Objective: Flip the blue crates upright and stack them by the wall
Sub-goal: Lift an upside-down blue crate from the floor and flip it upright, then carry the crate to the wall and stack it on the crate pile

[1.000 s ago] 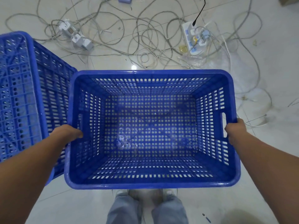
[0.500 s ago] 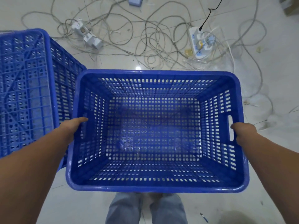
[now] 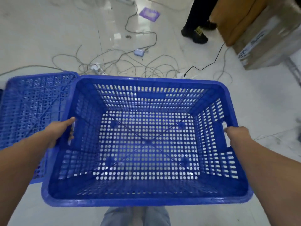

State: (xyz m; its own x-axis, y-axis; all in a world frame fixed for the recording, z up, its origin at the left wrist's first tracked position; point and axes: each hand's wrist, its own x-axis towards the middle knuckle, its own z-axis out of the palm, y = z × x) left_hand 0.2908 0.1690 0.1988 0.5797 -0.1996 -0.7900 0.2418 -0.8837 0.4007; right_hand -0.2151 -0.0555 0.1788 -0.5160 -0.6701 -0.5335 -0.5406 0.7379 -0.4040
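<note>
upright crate [image 3: 146, 198], left hand [image 3: 60, 131], right hand [image 3: 237, 136] gripping sides

Two blue crates counted: upright crate [image 3: 146, 144] in front, overturned crate [image 3: 32, 111] beside it on left. Two hands seen, left hand [image 3: 60, 131] and right hand [image 3: 237, 136], one at each side of upright crate. Two dark shoes [image 3: 195, 34] noted at top. One purple lid [image 3: 149, 13] on floor. One cardboard box [image 3: 267, 36] at top right. Loose cables [image 3: 130, 62] tangled, number not countable.
</note>
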